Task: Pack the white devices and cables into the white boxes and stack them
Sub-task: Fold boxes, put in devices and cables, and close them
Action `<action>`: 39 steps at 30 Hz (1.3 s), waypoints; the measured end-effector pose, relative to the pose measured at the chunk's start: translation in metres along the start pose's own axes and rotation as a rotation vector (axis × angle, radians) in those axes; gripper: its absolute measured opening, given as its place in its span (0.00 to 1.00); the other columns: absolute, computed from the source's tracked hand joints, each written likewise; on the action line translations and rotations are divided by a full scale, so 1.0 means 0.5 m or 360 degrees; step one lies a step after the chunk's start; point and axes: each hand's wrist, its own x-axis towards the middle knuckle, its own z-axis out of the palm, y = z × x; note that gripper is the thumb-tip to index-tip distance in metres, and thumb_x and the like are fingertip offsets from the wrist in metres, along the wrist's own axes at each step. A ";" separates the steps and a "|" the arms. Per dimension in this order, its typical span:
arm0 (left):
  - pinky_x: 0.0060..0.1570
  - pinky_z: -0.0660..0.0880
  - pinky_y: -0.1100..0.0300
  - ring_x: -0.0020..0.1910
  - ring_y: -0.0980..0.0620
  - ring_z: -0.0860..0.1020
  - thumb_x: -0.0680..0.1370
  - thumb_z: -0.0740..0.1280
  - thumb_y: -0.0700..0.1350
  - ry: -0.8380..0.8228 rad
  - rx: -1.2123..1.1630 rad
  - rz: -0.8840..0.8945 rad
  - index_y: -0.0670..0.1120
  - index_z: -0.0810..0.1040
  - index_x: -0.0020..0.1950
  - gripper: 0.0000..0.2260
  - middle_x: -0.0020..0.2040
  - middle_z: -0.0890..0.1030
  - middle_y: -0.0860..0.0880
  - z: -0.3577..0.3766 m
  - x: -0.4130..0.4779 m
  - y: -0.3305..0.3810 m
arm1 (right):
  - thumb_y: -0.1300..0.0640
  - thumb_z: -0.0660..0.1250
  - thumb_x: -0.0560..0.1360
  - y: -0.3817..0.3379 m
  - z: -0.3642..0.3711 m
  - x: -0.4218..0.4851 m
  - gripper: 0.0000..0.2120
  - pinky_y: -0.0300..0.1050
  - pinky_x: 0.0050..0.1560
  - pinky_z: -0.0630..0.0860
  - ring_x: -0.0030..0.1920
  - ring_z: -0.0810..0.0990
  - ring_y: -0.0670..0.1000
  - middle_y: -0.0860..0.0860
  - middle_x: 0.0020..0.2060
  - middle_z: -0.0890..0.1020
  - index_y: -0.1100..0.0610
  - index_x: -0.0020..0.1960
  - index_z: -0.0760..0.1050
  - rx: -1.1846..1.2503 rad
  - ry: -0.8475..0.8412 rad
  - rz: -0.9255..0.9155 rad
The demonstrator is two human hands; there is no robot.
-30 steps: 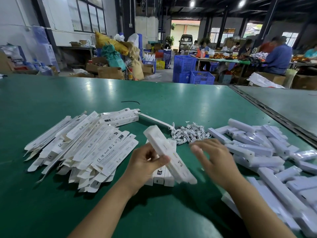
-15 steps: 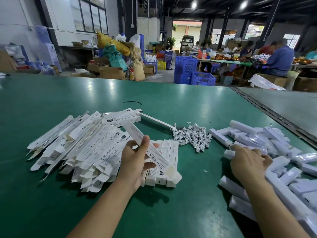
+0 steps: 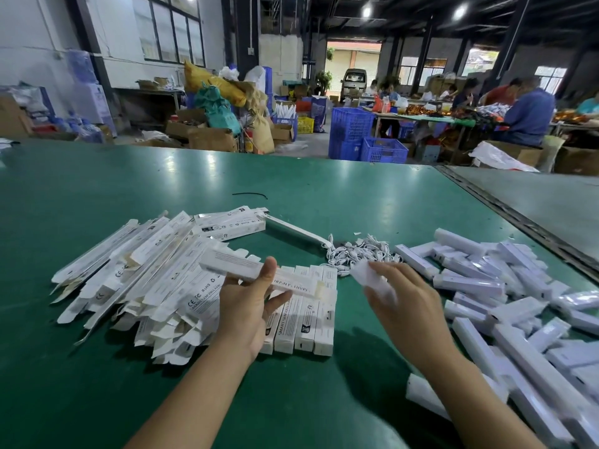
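Open white box (image 3: 228, 266) held just above the row of packed boxes (image 3: 319, 322), lying crosswise over the row's far end. Left hand (image 3: 248, 309) grips it, thumb on top, fingers curled under. Right hand (image 3: 411, 306), just right of the row, fingers curled round a white device (image 3: 365, 274); the device is blurred and only its end shows. Packed row lies flat side by side on the green table (image 3: 291, 189). Pile of flat unfolded boxes (image 3: 146, 273) is left of the row, touching it. Tangle of white cables (image 3: 359, 251) is just beyond the row's far right corner. Heap of loose white devices (image 3: 505, 286) is well right of the row. Blue crates (image 3: 351, 131) are far beyond the row, past the table edge.
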 end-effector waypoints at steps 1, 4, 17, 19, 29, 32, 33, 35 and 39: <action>0.33 0.81 0.59 0.41 0.52 0.85 0.66 0.74 0.45 -0.0032 -0.0036 -0.0001 0.45 0.77 0.52 0.17 0.42 0.84 0.49 0.001 0.001 0.000 | 0.60 0.75 0.72 -0.010 0.002 -0.004 0.16 0.50 0.45 0.80 0.43 0.83 0.55 0.49 0.55 0.82 0.56 0.60 0.80 0.0040 0.0006 -0.0079; 0.37 0.82 0.55 0.42 0.50 0.85 0.67 0.73 0.42 -0.0131 -0.0154 -0.0051 0.45 0.75 0.52 0.15 0.43 0.83 0.47 0.004 0.000 0.002 | 0.59 0.76 0.71 -0.026 0.010 -0.012 0.16 0.51 0.39 0.82 0.40 0.84 0.53 0.47 0.53 0.83 0.55 0.58 0.81 0.0095 0.0004 -0.0185; 0.39 0.82 0.55 0.50 0.46 0.85 0.68 0.73 0.43 -0.0177 -0.0071 0.0015 0.44 0.75 0.55 0.17 0.50 0.85 0.44 0.005 -0.005 -0.004 | 0.62 0.80 0.66 -0.033 0.005 -0.017 0.14 0.36 0.42 0.76 0.41 0.83 0.47 0.45 0.48 0.85 0.55 0.50 0.84 0.0431 -0.0028 -0.0258; 0.39 0.82 0.55 0.49 0.47 0.85 0.68 0.72 0.43 -0.0228 -0.0042 0.0016 0.43 0.75 0.54 0.16 0.47 0.86 0.46 0.010 -0.010 -0.008 | 0.62 0.79 0.67 -0.032 0.008 -0.019 0.13 0.38 0.42 0.76 0.41 0.83 0.47 0.44 0.47 0.85 0.54 0.51 0.84 0.0433 -0.0015 -0.0253; 0.41 0.83 0.52 0.54 0.42 0.84 0.68 0.72 0.41 -0.0405 -0.0003 -0.0053 0.42 0.76 0.53 0.14 0.51 0.85 0.42 0.029 -0.036 -0.037 | 0.57 0.65 0.70 -0.035 0.041 -0.031 0.19 0.45 0.41 0.74 0.39 0.76 0.48 0.43 0.46 0.76 0.38 0.56 0.70 0.1021 -0.0051 0.0230; 0.42 0.83 0.51 0.58 0.39 0.82 0.69 0.71 0.40 -0.0283 -0.0106 -0.0023 0.42 0.75 0.51 0.12 0.51 0.83 0.41 0.022 -0.025 -0.027 | 0.51 0.67 0.71 -0.027 0.044 -0.025 0.17 0.47 0.48 0.75 0.48 0.78 0.47 0.45 0.46 0.77 0.39 0.57 0.69 0.1174 0.0028 0.0442; 0.42 0.83 0.50 0.59 0.39 0.80 0.69 0.71 0.39 -0.0243 -0.0137 -0.0006 0.43 0.75 0.50 0.12 0.50 0.82 0.41 0.019 -0.021 -0.023 | 0.49 0.68 0.71 -0.022 0.045 -0.023 0.15 0.45 0.48 0.74 0.49 0.78 0.45 0.45 0.45 0.78 0.40 0.56 0.70 0.1166 0.0097 0.0528; 0.43 0.83 0.48 0.60 0.39 0.78 0.68 0.72 0.39 -0.0184 -0.0187 0.0035 0.44 0.75 0.51 0.13 0.49 0.81 0.43 0.014 -0.016 -0.018 | 0.52 0.70 0.75 -0.013 0.048 -0.018 0.10 0.50 0.49 0.76 0.47 0.80 0.46 0.47 0.43 0.81 0.42 0.54 0.72 0.1231 0.0190 0.0701; 0.44 0.83 0.48 0.65 0.38 0.77 0.68 0.72 0.40 -0.0129 -0.0209 0.0031 0.44 0.75 0.54 0.16 0.50 0.81 0.44 0.014 -0.015 -0.013 | 0.56 0.66 0.79 -0.021 0.044 -0.017 0.07 0.46 0.43 0.75 0.43 0.82 0.48 0.49 0.41 0.86 0.47 0.55 0.74 0.1382 0.0044 0.0735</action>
